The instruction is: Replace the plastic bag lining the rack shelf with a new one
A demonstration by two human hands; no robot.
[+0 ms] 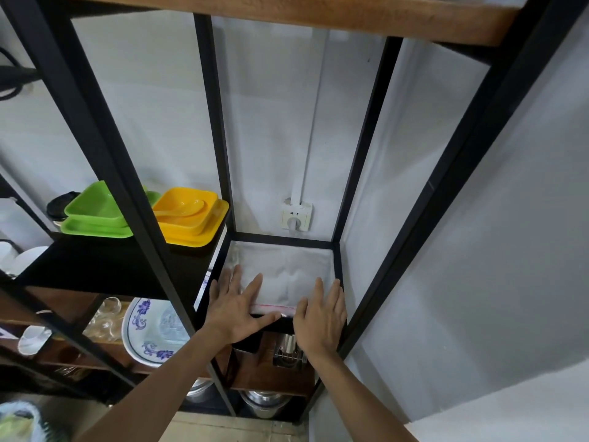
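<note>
A whitish, translucent plastic bag (287, 269) lies flat on the small shelf of the black metal rack (283, 238), covering it from the back bar to the front edge. A thin red strip runs along the bag's near edge. My left hand (236, 306) rests palm down on the bag's front left part, fingers spread, thumb at the front edge. At the front right corner my right hand (320, 317) lies flat too, fingers apart and pointing toward the wall. Neither hand grips the bag.
Green dishes (95, 215) and yellow dishes (188, 215) sit on the higher black shelf to the left. A blue-patterned plate (149, 330), glasses and metal pots stand on lower shelves. A wall socket (297, 216) is behind the shelf. Black uprights flank the bay.
</note>
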